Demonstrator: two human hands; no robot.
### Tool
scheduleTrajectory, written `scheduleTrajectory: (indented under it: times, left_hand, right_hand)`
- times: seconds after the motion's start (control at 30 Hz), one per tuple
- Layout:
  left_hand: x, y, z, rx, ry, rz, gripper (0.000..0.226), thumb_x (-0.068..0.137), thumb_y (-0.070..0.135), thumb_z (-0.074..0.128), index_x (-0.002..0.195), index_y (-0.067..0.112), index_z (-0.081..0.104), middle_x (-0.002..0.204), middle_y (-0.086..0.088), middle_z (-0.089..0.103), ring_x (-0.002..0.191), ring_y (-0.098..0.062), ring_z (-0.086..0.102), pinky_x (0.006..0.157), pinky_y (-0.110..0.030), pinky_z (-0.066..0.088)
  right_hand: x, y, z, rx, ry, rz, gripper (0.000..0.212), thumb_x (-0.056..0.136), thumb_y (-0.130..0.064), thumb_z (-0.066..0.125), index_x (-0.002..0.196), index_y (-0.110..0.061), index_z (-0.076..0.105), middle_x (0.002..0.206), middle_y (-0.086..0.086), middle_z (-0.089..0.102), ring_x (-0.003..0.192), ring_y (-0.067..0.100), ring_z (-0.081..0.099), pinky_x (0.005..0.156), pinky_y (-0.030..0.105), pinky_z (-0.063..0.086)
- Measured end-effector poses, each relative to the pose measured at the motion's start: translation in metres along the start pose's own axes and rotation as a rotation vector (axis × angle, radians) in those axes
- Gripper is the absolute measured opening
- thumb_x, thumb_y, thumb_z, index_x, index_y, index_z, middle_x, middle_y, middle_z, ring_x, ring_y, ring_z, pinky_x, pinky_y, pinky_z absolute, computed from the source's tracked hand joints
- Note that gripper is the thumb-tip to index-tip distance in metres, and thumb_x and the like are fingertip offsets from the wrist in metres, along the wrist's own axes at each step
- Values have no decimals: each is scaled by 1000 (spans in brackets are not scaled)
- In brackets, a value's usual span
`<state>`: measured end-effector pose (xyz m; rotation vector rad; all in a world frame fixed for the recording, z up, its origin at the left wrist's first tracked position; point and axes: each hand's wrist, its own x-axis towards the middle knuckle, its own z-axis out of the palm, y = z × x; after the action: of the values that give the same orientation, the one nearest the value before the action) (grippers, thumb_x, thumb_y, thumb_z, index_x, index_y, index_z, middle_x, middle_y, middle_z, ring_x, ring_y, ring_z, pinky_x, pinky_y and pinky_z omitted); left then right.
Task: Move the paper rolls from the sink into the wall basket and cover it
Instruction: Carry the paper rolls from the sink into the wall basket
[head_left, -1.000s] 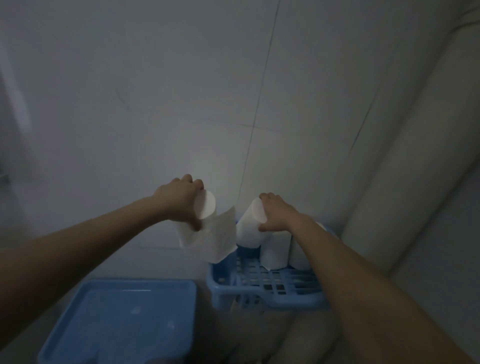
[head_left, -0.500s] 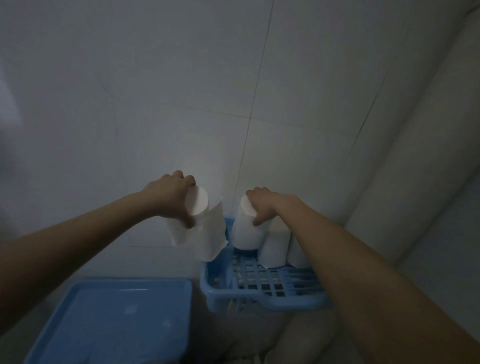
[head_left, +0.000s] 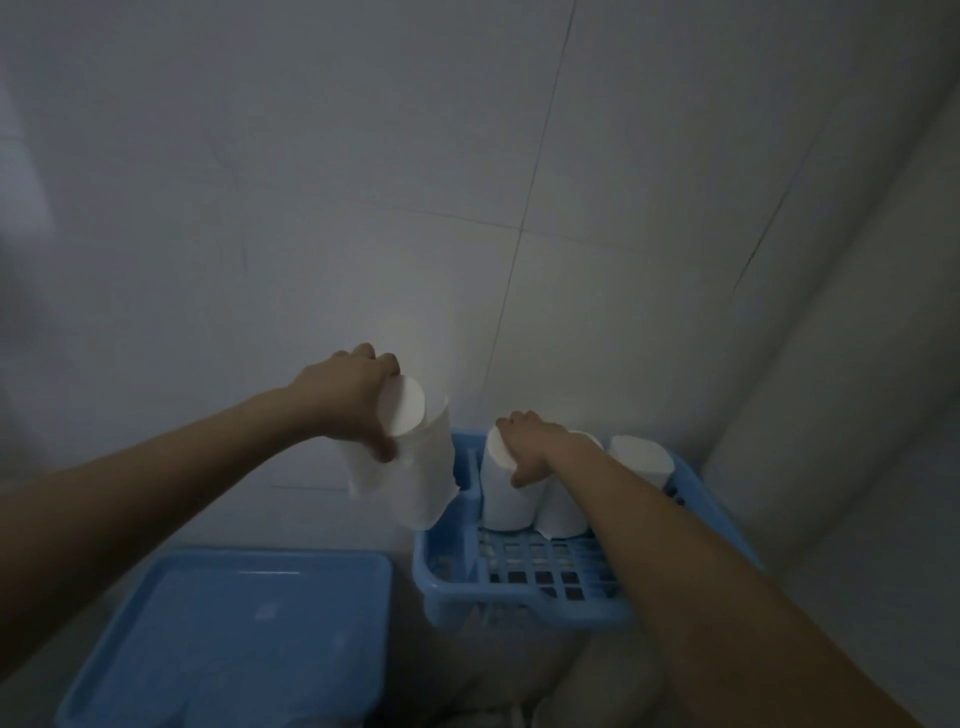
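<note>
A blue slatted wall basket (head_left: 524, 597) hangs on the tiled wall at lower centre. Three white paper rolls stand upright along its back. My right hand (head_left: 530, 447) grips the top of the leftmost roll (head_left: 506, 493), which rests on the basket floor. A second roll (head_left: 563, 512) stands beside it, partly behind my forearm, and a third (head_left: 641, 460) stands at the right. My left hand (head_left: 348, 395) holds another white roll (head_left: 405, 457) in the air just left of the basket, with a loose sheet hanging from it.
A flat blue lid or tray (head_left: 234, 639) lies to the lower left, below my left arm. Grey tiled wall (head_left: 467, 182) fills the background, and a pale rounded column (head_left: 831, 389) runs up the right side close to the basket.
My right hand has lowered its roll into the basket's back left corner. My left hand with its roll stays just left of the basket. The camera has tilted down slightly.
</note>
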<state>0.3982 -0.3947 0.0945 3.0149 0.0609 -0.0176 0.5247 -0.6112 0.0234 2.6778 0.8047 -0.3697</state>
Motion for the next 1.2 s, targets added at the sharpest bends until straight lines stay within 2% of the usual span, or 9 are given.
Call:
scheduleTrajectory:
  times: [0.13,0.33,0.5,0.67,0.8,0.93,1.1,1.2]
  left_hand:
    - [2,1,4,7,-15,4,99,53,51,84,135,20,37,126,-6,45,112,-27,50,87,-40,49]
    - [6,-2,7,-20,-25,10,99,53,53,83,135,22,37,126,-5,45,112,-26,50,88,-39,47]
    - [6,0,6,-11,-24,10,100,52,52,84,134,21,37,126,-5,45,112,-27,50,88,-40,48]
    - [5,4,6,-12,11,21,99,51,53,83,133,23,38,124,-4,45,110,-25,50,79,-35,44]
    - [3,9,6,-29,22,34,101,51,54,83,135,23,37,124,-3,45,108,-24,50,78,-34,45]
    - [1,11,7,-29,26,42,100,51,54,83,134,23,37,125,-3,45,109,-24,50,79,-35,45]
    - [1,12,4,-27,34,42,101,52,53,83,136,23,36,127,-3,44,112,-25,49,84,-38,47]
    - [0,11,4,-34,43,42,101,52,53,83,136,23,35,128,-3,44,112,-24,49,85,-37,48]
  right_hand:
    - [7,-4,17,11,-42,-1,90,84,-22,69,151,-5,13,147,17,31,134,32,33,110,43,37]
    - [14,-3,25,35,-42,12,88,86,-25,66,152,-5,11,150,17,29,136,33,33,111,45,34]
    - [10,3,32,54,-30,24,91,92,-29,60,154,-8,-2,160,14,11,145,32,20,116,49,26]
    - [6,6,46,20,5,79,91,93,-30,58,154,-15,-7,162,15,-3,148,31,12,117,52,21]
    - [2,6,59,-63,90,122,96,89,-21,64,154,-12,-7,161,20,4,146,33,17,114,56,22]
    - [2,-1,68,-114,200,131,107,80,-20,73,154,-8,-3,154,22,20,139,35,27,114,56,19]
    - [4,-7,65,-154,218,159,106,80,-18,73,154,-6,-2,154,23,20,141,35,24,116,60,9]
    - [4,-8,65,-143,225,175,104,80,-16,73,154,-6,0,154,22,20,141,33,24,115,62,9]
